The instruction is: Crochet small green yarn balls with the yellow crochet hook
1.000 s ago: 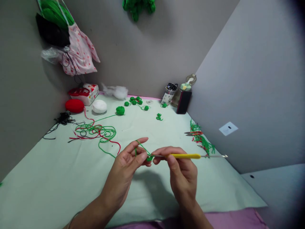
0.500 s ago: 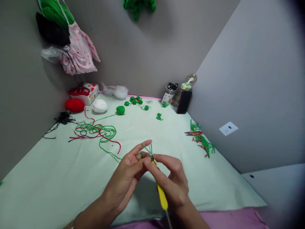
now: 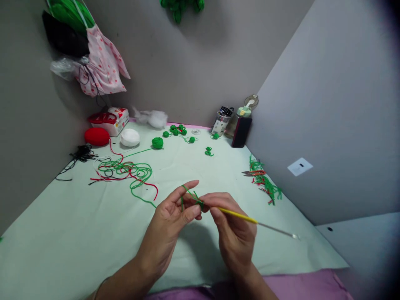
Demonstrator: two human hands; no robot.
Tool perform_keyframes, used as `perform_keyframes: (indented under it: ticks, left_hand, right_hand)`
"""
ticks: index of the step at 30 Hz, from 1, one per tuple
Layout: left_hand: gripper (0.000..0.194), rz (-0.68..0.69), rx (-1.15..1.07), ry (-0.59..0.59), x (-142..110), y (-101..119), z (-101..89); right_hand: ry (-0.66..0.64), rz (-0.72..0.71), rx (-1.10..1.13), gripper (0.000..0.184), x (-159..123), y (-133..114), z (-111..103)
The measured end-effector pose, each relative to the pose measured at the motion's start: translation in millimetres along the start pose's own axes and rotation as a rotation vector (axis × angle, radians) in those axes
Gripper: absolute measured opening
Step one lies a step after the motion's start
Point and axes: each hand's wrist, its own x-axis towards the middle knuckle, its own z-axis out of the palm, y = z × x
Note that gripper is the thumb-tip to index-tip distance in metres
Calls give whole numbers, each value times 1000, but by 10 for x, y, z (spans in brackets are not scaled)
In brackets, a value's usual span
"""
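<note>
My left hand [image 3: 170, 218] pinches a small green crochet piece [image 3: 199, 203] between thumb and fingers. Green yarn [image 3: 187, 191] loops over its raised index finger. In my right hand [image 3: 236, 233] is a crochet hook [image 3: 239, 214] with a yellow handle, its metal far end pointing right. The right fingertips touch the crochet piece or lie very close beside it; the hook's working tip is hidden there. From the left hand the yarn runs back to a loose green tangle [image 3: 142, 173] on the pale green cloth [image 3: 103, 233].
Behind the tangle sit a green yarn ball [image 3: 157, 143], white ball [image 3: 130, 137] and red ball [image 3: 97, 136]. Several small green balls [image 3: 178, 130] lie farther back. Orange-handled scissors [image 3: 254, 173] rest on yarn scraps [image 3: 267, 187] at right, near a leaning phone [image 3: 241, 132].
The crochet hook has swung from pointing down toward me to lying nearly level, pointing right. My right hand has turned with it. My left hand stays almost in place.
</note>
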Motion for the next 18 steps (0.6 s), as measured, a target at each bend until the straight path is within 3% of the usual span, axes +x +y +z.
perform_keyframes:
  ticks: [3, 5, 9, 12, 18]
  left_hand:
    - [41, -74, -102, -7, 27, -16, -11]
    - [42, -154, -175, -21, 51, -7, -34]
    - [36, -192, -210, 33, 73, 29, -93]
    - [31, -137, -145, 32, 52, 26, -87]
    - [34, -53, -6, -19, 12, 4, -23]
  right_hand:
    - [-61, -137, -248, 42, -58, 12, -28]
    - [-47, -161, -283, 41, -58, 20, -48]
    - [151, 74, 95, 24, 20, 33, -59]
    - [170, 219, 332, 17, 70, 34, -37]
    - [39, 141, 210, 14, 63, 41, 0]
